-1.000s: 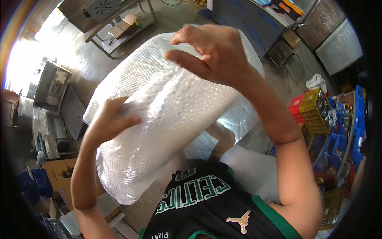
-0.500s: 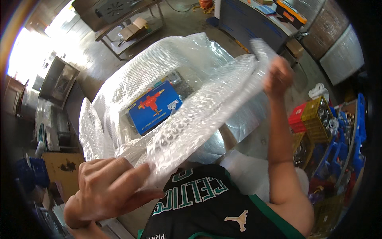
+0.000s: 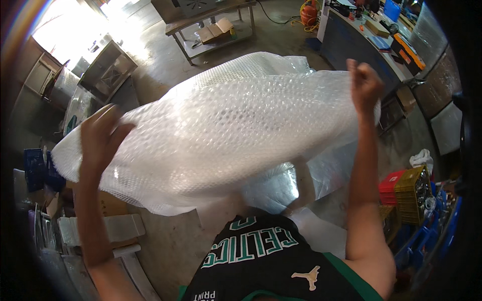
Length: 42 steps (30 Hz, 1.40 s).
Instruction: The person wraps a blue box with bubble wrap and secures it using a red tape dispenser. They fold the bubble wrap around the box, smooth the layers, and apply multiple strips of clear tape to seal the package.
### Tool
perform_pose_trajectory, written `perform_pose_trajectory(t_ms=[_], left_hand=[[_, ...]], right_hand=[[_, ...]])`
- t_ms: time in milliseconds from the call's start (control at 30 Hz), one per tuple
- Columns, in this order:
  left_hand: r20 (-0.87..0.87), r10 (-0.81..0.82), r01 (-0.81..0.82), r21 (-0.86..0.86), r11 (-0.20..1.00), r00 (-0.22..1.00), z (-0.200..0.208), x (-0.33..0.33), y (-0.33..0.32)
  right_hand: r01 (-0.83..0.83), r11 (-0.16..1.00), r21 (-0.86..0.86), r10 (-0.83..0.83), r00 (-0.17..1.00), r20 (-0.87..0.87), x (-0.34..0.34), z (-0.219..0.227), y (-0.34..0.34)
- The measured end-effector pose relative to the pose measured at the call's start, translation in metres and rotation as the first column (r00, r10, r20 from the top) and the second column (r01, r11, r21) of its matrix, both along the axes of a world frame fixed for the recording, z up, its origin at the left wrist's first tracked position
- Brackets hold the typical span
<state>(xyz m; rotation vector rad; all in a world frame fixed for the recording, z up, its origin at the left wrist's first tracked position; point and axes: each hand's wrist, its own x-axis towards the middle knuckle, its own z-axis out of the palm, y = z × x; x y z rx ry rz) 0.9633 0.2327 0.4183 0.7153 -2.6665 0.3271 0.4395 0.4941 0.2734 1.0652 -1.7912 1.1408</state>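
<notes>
A wide sheet of clear bubble wrap (image 3: 226,125) stretches in front of me between both raised hands. My left hand (image 3: 103,135) grips its left side, with the fingers blurred by motion. My right hand (image 3: 365,88) is closed on the far right edge of the sheet. More bubble wrap (image 3: 251,65) shows behind it. The sheet covers what lay in the middle, so the blue box seen before is hidden. Below the sheet, shiny silver wrapping (image 3: 326,168) shows beside my lap.
A metal bench (image 3: 211,20) with a shelf stands at the far side. A cluttered workbench (image 3: 351,50) is at the far right. Near right sit a red and yellow crate (image 3: 406,188) and blue bins (image 3: 427,231). An orange gas cylinder (image 3: 309,14) stands at the back.
My left hand has moved up and outward, spreading the bubble wrap wide over the blue box. My right hand has shifted slightly to the right, still holding the edge.
</notes>
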Motion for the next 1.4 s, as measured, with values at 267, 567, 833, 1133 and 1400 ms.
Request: perform_pose_trajectory(t_ms=[267,567,833,1133,1400], left_hand=[[0.012,0.083,-0.081,0.397,0.914,0.996,-0.224,-0.075,-0.081],[0.094,0.203,-0.223,0.483,0.847,0.975,-0.213,-0.072,-0.065],[0.222,0.076,-0.165,0.416,0.894,0.972,-0.130,-0.092,-0.048],[0.039,-0.122,0.087,0.499,0.862,0.992,-0.158,-0.238,-0.005],[0.311,-0.313,0.166,0.420,0.892,0.897,-0.192,-0.296,-0.027]], right_hand=[[-0.104,0.938,0.331,0.020,0.969,0.247,-0.028,-0.075,-0.053],[-0.194,0.784,0.590,-0.004,0.949,0.316,-0.014,-0.044,-0.037],[-0.743,0.347,0.573,0.389,0.670,0.632,0.054,0.005,-0.066],[-0.782,0.469,0.411,0.165,0.534,0.829,0.063,-0.026,-0.085],[-0.703,0.464,0.539,0.219,0.680,0.699,0.055,-0.024,-0.088]])
